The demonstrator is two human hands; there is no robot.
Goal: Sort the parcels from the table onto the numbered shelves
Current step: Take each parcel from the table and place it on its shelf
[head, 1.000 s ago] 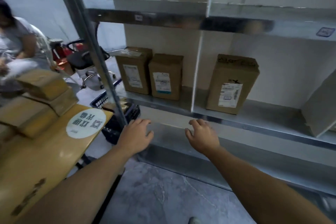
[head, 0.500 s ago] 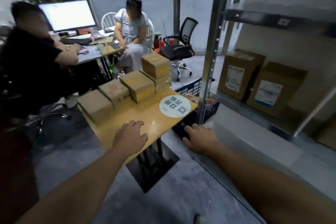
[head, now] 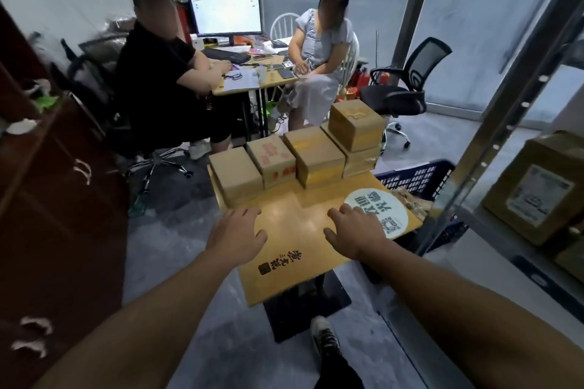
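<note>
Table point(head: 294, 240): glossy wood under the fingers. Parcels point(head: 319, 156) beyond the fingertips: matt cardboard, shiny tape. Shelf upright point(head: 493, 123): polished metal.

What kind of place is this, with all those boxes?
Probably a small parcel sorting office: cardboard parcels stacked on a table, a metal shelf rack holding more boxes, and a desk with a computer monitor.

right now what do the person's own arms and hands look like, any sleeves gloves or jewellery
The left hand and right hand are bare: no gloves, rings or watch visible. Both forearms are uncovered to the frame edge, so no sleeve shows. Lower down, a dark trouser leg and a dark shoe with pale trim.
</note>
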